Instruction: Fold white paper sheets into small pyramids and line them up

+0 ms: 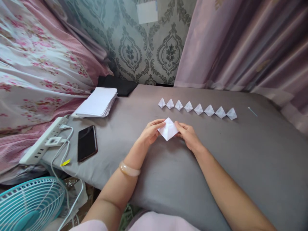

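A white sheet of paper folded into a diamond shape (168, 130) is held up between my two hands, above the grey surface. My left hand (151, 131) pinches its left corner, with the thumb on the face towards me. At the opposite corner my right hand (187, 134) grips the paper between thumb and fingers. The fingers behind the paper are partly hidden. Just beyond my hands stands a row of several small folded white paper pieces (198, 109), slanting from the middle towards the right.
A stack of white paper (96, 102) lies at the back left beside a black folded item (117, 85). Nearer are a black phone (87, 143), a white power strip (45, 139) with cables and a turquoise fan (30, 203). A thin stick (252, 111) lies far right.
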Motion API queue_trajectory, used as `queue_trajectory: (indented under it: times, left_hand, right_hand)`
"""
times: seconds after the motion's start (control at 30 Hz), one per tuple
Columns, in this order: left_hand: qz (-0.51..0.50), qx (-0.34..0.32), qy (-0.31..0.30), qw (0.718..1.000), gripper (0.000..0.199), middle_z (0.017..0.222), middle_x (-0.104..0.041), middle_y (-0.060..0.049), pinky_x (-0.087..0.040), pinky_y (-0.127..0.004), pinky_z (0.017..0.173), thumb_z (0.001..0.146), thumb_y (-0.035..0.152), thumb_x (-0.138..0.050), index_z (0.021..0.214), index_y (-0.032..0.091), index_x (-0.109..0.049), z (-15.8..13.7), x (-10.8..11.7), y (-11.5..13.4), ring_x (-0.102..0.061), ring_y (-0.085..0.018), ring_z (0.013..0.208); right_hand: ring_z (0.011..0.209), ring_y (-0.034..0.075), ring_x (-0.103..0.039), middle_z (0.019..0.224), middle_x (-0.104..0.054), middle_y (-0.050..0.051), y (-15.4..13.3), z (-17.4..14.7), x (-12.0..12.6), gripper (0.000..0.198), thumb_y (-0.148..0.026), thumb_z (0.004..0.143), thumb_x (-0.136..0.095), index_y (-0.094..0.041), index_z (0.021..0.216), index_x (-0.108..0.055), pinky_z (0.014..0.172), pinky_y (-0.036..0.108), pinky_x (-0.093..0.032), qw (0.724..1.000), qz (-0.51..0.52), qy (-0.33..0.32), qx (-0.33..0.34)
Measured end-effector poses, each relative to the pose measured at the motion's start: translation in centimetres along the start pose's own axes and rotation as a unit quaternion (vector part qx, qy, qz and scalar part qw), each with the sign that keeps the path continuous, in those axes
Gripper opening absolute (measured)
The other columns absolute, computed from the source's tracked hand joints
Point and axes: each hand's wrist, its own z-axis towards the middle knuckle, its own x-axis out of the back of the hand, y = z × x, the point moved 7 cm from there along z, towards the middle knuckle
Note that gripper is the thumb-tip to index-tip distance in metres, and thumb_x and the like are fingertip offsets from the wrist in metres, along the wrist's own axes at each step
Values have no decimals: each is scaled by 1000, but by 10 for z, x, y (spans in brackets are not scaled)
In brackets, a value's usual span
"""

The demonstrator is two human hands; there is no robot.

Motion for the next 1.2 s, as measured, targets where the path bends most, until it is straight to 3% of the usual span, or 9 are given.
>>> queue_trajectory:
  times: [0.13, 0.4, 0.53, 0.63, 0.77, 0.9, 1.07, 1.2]
  left_hand:
    - [19, 12, -6, 1000, 27, 85, -72, -9, -52, -28, 71, 66, 17, -79, 91, 10, -72, 4, 2, -9, -65, -14, 71]
    - [142, 29, -10, 989, 28, 78, -70, -10, -54, -27, 69, 64, 26, -83, 83, 9, -72, 6, 17, -11, -65, -15, 70]
    - [244, -28, 7, 969, 21, 66, -65, -4, -46, -22, 55, 71, 27, -74, 83, 10, -72, 9, 21, -8, -55, -9, 54]
    - [395, -120, 29, 910, 20, 66, -65, -4, -41, -22, 55, 79, 29, -64, 86, 13, -74, 7, 17, 0, -54, -11, 57]
    - [554, -190, 52, 809, 20, 76, -68, -7, -43, -26, 68, 84, 25, -56, 88, 16, -73, 3, 7, 4, -59, -17, 71]
    - [640, -218, 39, 736, 25, 89, -64, -11, -44, -31, 78, 90, 27, -49, 100, 15, -68, 0, -2, 1, -58, -21, 82]
    - [693, -223, 57, 683, 27, 110, -54, -14, -44, -33, 79, 89, 24, -49, 114, 16, -55, -6, -7, 2, -52, -24, 97]
    - [718, -277, -19, 638, 24, 105, -57, -13, -42, -34, 86, 91, 14, -40, 108, 14, -57, -5, -19, -2, -51, -24, 99]
  right_hand:
    - [67, 16, -63, 76, -72, 5, 4, -1, 5, 39, -51, 66, -73, -16, 82, -74, 61, 28, -51, 999, -24, 29, 5]
    - [54, 12, -57, 66, -70, 4, 12, 3, 17, 35, -47, 65, -72, -14, 76, -74, 46, 22, -44, 995, -62, 73, -19]
    - [52, 13, -57, 62, -69, 3, 11, 5, 16, 30, -44, 71, -65, -15, 73, -73, 44, 23, -44, 991, -119, 59, 0]
    - [53, 15, -58, 60, -67, 3, 8, 4, 16, 24, -36, 76, -60, -17, 78, -74, 48, 25, -44, 976, -208, 61, 25]
    - [74, 22, -64, 80, -73, 9, -4, -1, 15, 24, -29, 83, -52, -20, 84, -73, 70, 34, -48, 904, -401, 102, 105]
    - [80, 24, -63, 85, -68, 11, -7, -6, 10, 21, -28, 85, -52, -19, 85, -70, 77, 38, -46, 852, -489, 127, 140]
    - [79, 24, -59, 93, -61, 12, -4, -8, 9, 16, -29, 85, -54, -19, 91, -64, 75, 39, -47, 836, -503, 141, 166]
    - [89, 24, -57, 96, -62, 11, -6, -6, 1, 15, -18, 85, -49, -19, 91, -62, 81, 38, -46, 838, -485, 93, 231]
